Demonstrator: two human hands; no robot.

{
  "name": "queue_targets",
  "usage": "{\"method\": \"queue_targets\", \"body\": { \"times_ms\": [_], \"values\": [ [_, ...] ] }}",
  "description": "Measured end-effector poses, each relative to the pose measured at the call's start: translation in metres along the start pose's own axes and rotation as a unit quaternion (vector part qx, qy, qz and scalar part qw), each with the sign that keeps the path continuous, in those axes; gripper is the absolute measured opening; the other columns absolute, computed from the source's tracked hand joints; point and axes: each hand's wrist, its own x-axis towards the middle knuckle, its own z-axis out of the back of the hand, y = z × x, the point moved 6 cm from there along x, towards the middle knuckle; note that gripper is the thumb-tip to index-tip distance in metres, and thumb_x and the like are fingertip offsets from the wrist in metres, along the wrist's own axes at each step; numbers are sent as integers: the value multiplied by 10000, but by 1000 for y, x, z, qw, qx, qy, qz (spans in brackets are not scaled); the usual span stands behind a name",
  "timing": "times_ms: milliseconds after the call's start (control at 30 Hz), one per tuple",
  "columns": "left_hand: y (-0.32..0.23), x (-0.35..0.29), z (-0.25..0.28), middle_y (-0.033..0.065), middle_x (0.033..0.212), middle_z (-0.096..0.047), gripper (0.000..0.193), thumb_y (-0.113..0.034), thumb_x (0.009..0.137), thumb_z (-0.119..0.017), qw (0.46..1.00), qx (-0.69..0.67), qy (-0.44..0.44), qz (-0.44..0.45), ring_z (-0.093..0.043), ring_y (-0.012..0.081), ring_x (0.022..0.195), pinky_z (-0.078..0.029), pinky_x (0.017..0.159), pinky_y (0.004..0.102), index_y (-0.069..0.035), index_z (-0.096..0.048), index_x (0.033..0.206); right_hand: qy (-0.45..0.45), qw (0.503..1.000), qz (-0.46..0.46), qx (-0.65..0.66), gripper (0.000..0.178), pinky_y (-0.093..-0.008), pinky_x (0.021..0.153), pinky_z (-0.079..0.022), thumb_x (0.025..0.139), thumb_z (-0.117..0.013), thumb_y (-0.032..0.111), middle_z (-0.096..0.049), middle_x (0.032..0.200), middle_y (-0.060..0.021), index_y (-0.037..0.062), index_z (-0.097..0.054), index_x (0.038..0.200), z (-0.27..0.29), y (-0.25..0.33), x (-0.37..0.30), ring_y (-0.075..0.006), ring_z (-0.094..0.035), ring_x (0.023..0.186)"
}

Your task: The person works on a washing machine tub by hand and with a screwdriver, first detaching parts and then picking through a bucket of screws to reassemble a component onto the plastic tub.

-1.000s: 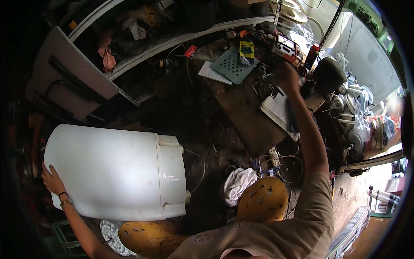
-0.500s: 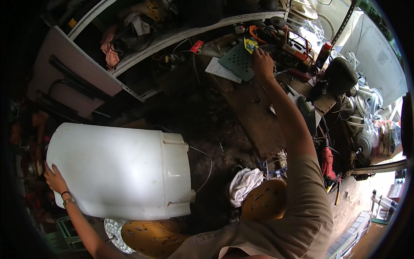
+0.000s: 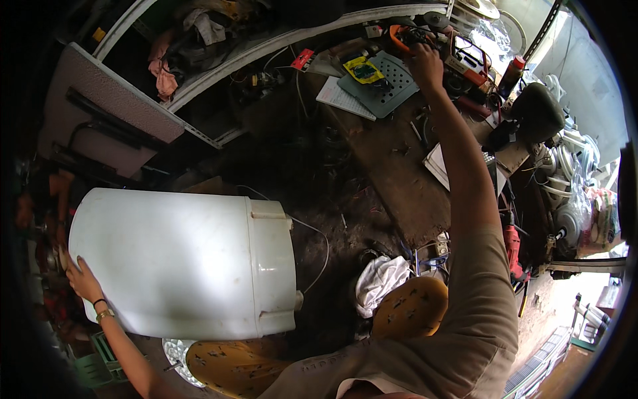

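A large white plastic housing (image 3: pixel 166 263) lies on its side at the left. My left hand (image 3: pixel 84 282) rests on its far-left end with the fingers spread, a watch and dark band at the wrist. My right hand (image 3: pixel 427 68) reaches to the back of the wooden bench (image 3: pixel 399 159), among dark tools beside an orange-handled tool (image 3: pixel 399 38). Its fingertips are partly hidden, so any hold is unclear. Left of it, a yellow packet (image 3: pixel 364 70) lies on a grey-green perforated plate (image 3: pixel 392 83), which overlaps a white printed sheet (image 3: pixel 340 98).
A red power drill (image 3: pixel 513 249) is at the bench's right side. Farther back stand a red-capped bottle (image 3: pixel 512 74) and a boxy orange-and-white device (image 3: pixel 467 63). A white cloth (image 3: pixel 382 282) sits near my knee. A thin cable (image 3: pixel 324 249) loops beside the housing.
My right hand has left the yellow packet and moved right and back toward the tools. The packet now lies on the plate. My left hand stays on the housing.
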Motion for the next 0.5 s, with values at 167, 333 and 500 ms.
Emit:
{"method": "queue_targets", "body": {
  "times_ms": [167, 333, 500],
  "values": [
    [-18, -1, -6, 130, 1264, -459, 497, -495, 876, -357, 1000, -24, 9, -12, -475, 374, 1088, -369, 905, 486, -304, -366, 1335, -27, 999, -16, 44, 199, -399, 724, -466, 743, -599, 191, -606, 932, -84, 96, -610, 918, 12, -26, -7, -322, -566, 864],
    [-11, 4, 5, 146, 1282, -445, 514, -519, 874, -337, 998, 13, -21, -49, -461, 398, 1108, -363, 913, 499, -302, -356, 1340, 89, 977, -4, 194, 208, -349, 752, -450, 784, -595, 160, -583, 979, -125, 67, -594, 969, 116, 0, -42, -279, -565, 888],
    [11, 7, -15, 118, 1349, -387, 579, -592, 851, -304, 998, 61, 7, 11, -395, 380, 1190, -325, 931, 547, -294, -344, 1347, 29, 993, 78, 78, 126, -327, 749, -460, 761, -579, 32, -588, 925, -112, 32, -591, 887, 295, -5, -162, -285, -581, 873]
  ]
}}
